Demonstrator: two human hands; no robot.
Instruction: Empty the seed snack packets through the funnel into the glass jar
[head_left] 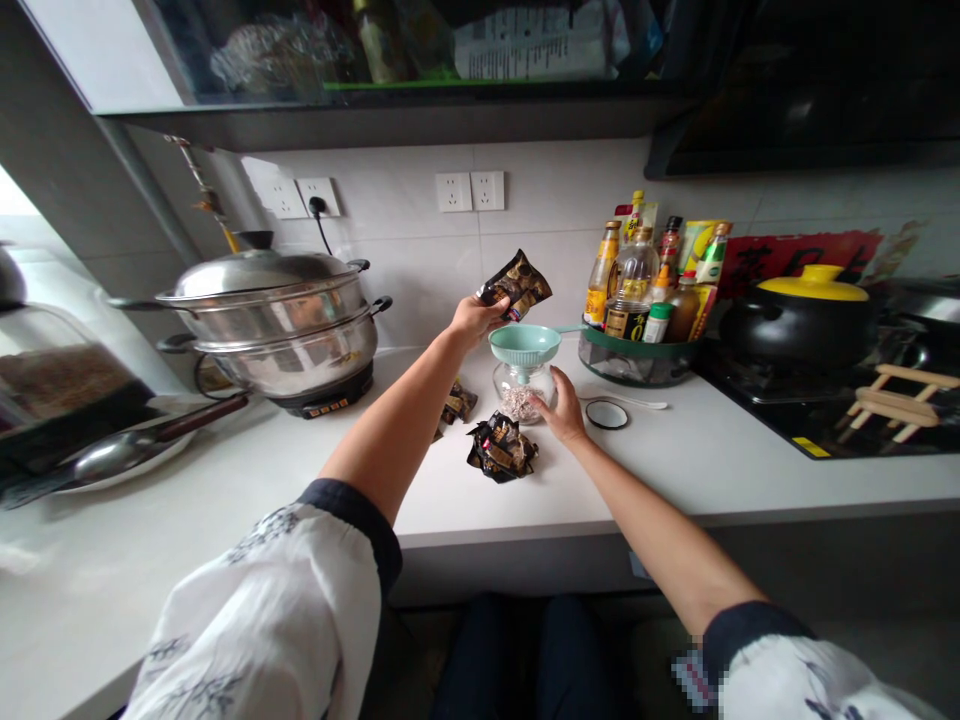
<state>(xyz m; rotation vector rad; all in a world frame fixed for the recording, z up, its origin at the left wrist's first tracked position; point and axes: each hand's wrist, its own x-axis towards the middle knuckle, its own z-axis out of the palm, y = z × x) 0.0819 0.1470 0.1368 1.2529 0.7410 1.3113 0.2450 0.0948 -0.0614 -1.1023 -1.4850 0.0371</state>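
My left hand (478, 318) grips a small black-and-gold packet (519, 286), raised and tilted just above a mint-green funnel (525, 346). The funnel sits in the mouth of a clear glass jar (501, 382), which has pale, pinkish bits in its lower part. My right hand (564, 408) is curled round the jar's right side, thumb at the front. In front of the jar lies a crumpled heap of black packets (501, 448). More dark packets (459, 402) lie to the left, partly hidden by my left forearm. A round, dark-rimmed lid (607, 415) rests right of my right hand.
A steel steamer (281, 325) stands on an electric base at left, beside a ladle (120, 455) on a plate. Behind to the right, a green-rimmed rack (637, 352) holds several sauce bottles. Farther right, a black pot with yellow lid (802, 310) stands on the stove.
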